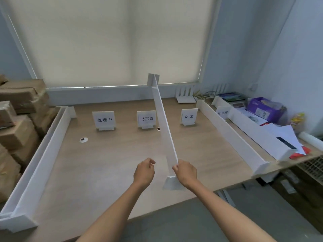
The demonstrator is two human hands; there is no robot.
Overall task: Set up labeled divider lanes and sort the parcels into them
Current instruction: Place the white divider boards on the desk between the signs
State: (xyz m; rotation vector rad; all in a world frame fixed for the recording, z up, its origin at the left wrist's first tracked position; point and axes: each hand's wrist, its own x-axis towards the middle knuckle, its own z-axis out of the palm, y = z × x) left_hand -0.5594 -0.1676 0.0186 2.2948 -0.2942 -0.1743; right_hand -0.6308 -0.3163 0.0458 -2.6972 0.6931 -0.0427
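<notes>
My right hand point(186, 172) grips the near end of a long white divider point(163, 117), which tilts upward with its far end raised above the wooden table point(108, 163). Beside it, my left hand point(144, 172) hovers with loosely curled fingers and holds nothing. One white divider point(43, 154) lies along the table's left side, another divider point(232, 131) along the right. Three label stands are upright at the back: one label point(104, 120), a middle label point(146, 118) and a right label point(188, 117). A further label point(222, 113) stands beyond the right divider. Brown cardboard parcels point(19, 119) are stacked at the far left.
A white trough-like divider point(258, 131) with papers, a purple box point(262, 109) and a snack bag sits at the right edge. Two routers stand near the window sill. Two cable holes mark the tabletop. The table's front edge is close to me.
</notes>
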